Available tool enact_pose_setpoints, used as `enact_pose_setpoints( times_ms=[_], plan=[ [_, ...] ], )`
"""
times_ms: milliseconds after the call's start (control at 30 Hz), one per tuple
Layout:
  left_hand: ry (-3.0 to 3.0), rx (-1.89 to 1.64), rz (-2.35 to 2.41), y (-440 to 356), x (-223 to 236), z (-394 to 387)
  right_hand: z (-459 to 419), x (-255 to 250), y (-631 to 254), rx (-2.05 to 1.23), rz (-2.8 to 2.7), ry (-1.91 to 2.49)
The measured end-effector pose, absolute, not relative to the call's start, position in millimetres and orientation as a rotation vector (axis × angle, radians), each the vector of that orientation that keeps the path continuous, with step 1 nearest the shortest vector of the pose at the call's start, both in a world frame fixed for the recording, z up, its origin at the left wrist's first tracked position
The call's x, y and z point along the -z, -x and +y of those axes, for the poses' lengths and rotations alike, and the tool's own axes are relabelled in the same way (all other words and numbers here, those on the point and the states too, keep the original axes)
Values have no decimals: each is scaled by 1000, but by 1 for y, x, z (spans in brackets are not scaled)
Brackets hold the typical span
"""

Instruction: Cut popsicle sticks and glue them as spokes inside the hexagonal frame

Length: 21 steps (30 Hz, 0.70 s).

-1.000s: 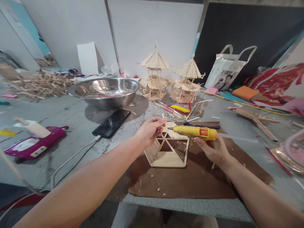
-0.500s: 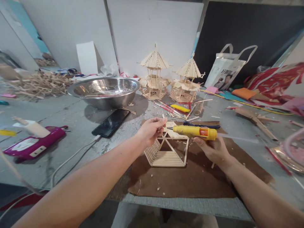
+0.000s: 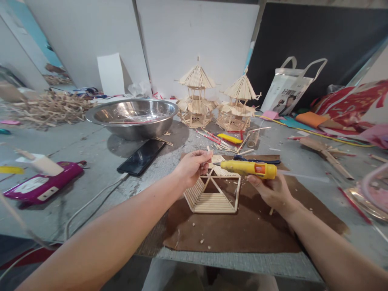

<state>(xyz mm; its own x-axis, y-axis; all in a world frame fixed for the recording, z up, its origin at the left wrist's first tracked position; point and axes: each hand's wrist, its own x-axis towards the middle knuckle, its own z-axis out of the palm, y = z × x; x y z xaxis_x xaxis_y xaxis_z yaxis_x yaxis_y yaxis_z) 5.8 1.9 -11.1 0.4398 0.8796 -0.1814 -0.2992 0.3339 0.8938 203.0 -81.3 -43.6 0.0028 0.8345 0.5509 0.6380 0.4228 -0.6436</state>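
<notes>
My right hand [image 3: 274, 192] is wrapped round a yellow hot glue gun [image 3: 242, 167], its nozzle pointing left and a clear glue stick [image 3: 303, 176] jutting from its back. Close to the nozzle, my left hand [image 3: 194, 167] is closed in a pinch on a small wooden stick [image 3: 208, 148]; only the stick's tip shows above the fingers. Below both hands lies a hexagonal wooden stick frame [image 3: 215, 208], with rows of sticks filling some sections and others open. It rests on a brown sheet [image 3: 242, 236]. Dark-handled scissors [image 3: 263, 161] lie behind the glue gun.
Two stick pagodas [image 3: 198, 81] stand at the back beside a steel bowl [image 3: 133, 121]. Left are a phone [image 3: 142, 157] on a cable and a purple power strip [image 3: 45, 182]. A yellow cutter [image 3: 230, 138] lies among loose sticks; a white bag [image 3: 285, 91] stands back right.
</notes>
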Motion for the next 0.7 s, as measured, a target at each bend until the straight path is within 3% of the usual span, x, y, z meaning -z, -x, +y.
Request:
enact_pose_setpoints(
  times_ms=[700],
  plan=[
    [-913,-863,763,-5,13,3,-80,47,-205,-214,-1722,1271]
  ],
)
